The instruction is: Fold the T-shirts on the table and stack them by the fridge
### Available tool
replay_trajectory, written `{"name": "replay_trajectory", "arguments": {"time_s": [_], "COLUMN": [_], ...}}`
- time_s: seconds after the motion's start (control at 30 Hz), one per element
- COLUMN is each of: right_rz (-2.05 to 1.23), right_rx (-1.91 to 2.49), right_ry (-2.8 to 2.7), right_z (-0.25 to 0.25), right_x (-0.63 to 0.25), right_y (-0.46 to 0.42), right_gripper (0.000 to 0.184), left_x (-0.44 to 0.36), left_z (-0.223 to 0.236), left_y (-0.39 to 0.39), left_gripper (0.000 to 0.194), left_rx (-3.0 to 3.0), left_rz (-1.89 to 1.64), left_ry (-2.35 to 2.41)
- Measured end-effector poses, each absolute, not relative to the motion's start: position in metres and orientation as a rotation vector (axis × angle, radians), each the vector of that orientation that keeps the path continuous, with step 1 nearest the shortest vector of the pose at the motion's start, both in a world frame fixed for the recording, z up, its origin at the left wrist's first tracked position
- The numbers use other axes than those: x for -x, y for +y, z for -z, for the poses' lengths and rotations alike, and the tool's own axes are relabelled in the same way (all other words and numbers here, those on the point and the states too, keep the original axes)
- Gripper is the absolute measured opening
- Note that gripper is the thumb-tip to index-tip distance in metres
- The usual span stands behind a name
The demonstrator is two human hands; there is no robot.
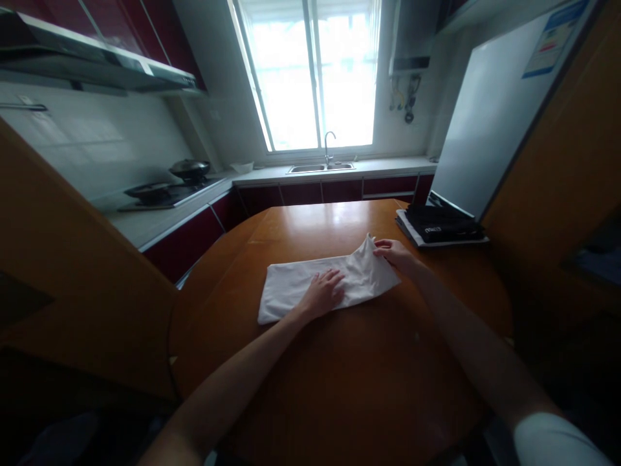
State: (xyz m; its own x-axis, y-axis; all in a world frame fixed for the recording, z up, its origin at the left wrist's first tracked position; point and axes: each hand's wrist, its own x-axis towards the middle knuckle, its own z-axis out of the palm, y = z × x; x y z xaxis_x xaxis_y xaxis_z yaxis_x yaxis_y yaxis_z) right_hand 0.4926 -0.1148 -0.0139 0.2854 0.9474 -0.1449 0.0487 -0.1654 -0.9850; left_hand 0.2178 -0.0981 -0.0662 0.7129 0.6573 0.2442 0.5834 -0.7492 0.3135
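Observation:
A white folded cloth garment [288, 285] lies in a long strip across the wooden table [369, 369]. It looks like a shirt, but its exact kind cannot be made out. My left hand [324, 292] rests flat on the middle of the cloth, fingers spread. At the cloth's right end, my right hand [394, 251] pinches the far edge between thumb and fingers. That edge is lifted into a small peak, and the fabric below it is creased.
A stack of folded dark and white clothes [439, 225] sits at the table's back right. Beyond the table run a counter with a sink [320, 168] and a stove with a lidded pan [189, 169]. A refrigerator [495, 110] stands at the right.

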Motion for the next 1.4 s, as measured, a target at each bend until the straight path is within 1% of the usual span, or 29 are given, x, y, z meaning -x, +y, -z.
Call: {"name": "replay_trajectory", "arguments": {"time_s": [0.1,0.17,0.27,0.33,0.47,0.53,0.6,0.73,0.87,0.97,1.07,1.17,1.27,1.33,1.4], "right_rz": [-1.083,-1.085,-1.103,-1.194,-1.445,-1.483,-1.386,-1.043,-0.862,-0.760,-0.668,-0.501,-0.346,-0.283,-0.233], "right_rx": [1.318,1.273,1.250,1.197,1.129,1.116,1.158,1.352,1.419,1.430,1.407,1.321,1.131,1.013,0.960], "right_ry": [-0.952,-0.963,-1.038,-1.110,-1.104,-1.018,-0.944,-0.851,-0.832,-0.883,-0.987,-1.287,-1.664,-1.884,-2.066], "right_z": [0.012,0.011,0.012,0.013,0.019,0.022,0.026,0.038,0.055,0.063,0.064,0.062,0.061,0.061,0.062], "right_x": [-0.475,-0.461,-0.437,-0.422,-0.403,-0.403,-0.410,-0.430,-0.440,-0.438,-0.430,-0.417,-0.399,-0.387,-0.377], "right_y": [-0.117,-0.120,-0.127,-0.133,-0.138,-0.135,-0.129,-0.113,-0.104,-0.103,-0.107,-0.117,-0.131,-0.140,-0.147], "right_gripper": [0.028,0.027,0.028,0.031,0.035,0.036,0.031,0.015,0.008,0.009,0.011,0.017,0.021,0.023,0.028], "left_x": [-0.223,-0.224,-0.225,-0.226,-0.227,-0.227,-0.226,-0.224,-0.226,-0.225,-0.213,-0.188,-0.157,-0.138,-0.121], "left_z": [0.060,0.056,0.055,0.057,0.063,0.067,0.070,0.074,0.076,0.067,0.047,0.020,-0.002,-0.010,-0.012], "left_y": [-0.102,-0.103,-0.102,-0.100,-0.093,-0.087,-0.081,-0.074,-0.077,-0.079,-0.075,-0.064,-0.051,-0.046,-0.044], "left_gripper": [0.046,0.048,0.053,0.054,0.044,0.043,0.043,0.040,0.046,0.054,0.058,0.062,0.064,0.069,0.077], "left_rx": [-2.511,-2.338,-2.157,-2.106,-2.015,-1.945,-1.875,-1.783,-1.833,-1.832,-1.792,-1.737,-1.650,-1.624,-1.655], "left_rz": [-0.842,-0.980,-1.009,-1.001,-1.021,-0.998,-0.958,-0.963,-1.001,-0.992,-1.054,-1.056,-0.965,-0.921,-0.907], "left_ry": [0.840,0.763,0.672,0.650,0.717,0.787,0.860,0.927,0.933,0.909,0.885,0.896,0.978,1.013,1.017]}}
